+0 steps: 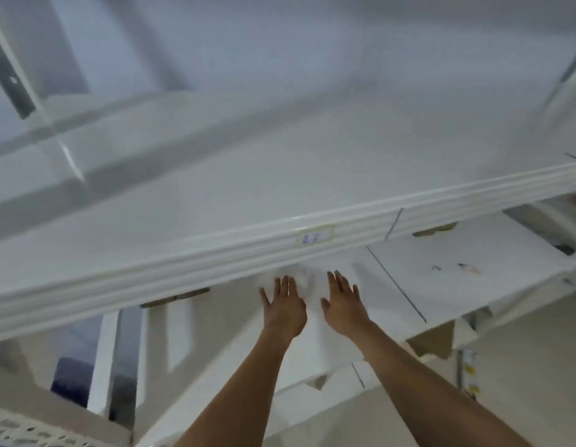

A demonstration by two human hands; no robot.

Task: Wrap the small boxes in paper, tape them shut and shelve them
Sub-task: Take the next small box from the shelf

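Observation:
A white paper-wrapped box (pixel 307 282) sits on a lower white shelf (pixel 441 285), partly hidden under the front lip of the upper shelf (pixel 215 253). My left hand (pixel 285 306) lies flat with straight fingers against the box's left side. My right hand (pixel 343 303) lies flat with spread fingers against its right side. Both arms reach forward from the bottom of the view. The far part of the box is hidden by the shelf lip, and the picture is blurred.
The upper shelf's wide white top fills the middle of the view, with a small label (pixel 315 235) on its front edge. White shelf posts (pixel 101 359) stand at the lower left. Torn brown cardboard (pixel 436 341) shows at the lower shelf's edge on the right.

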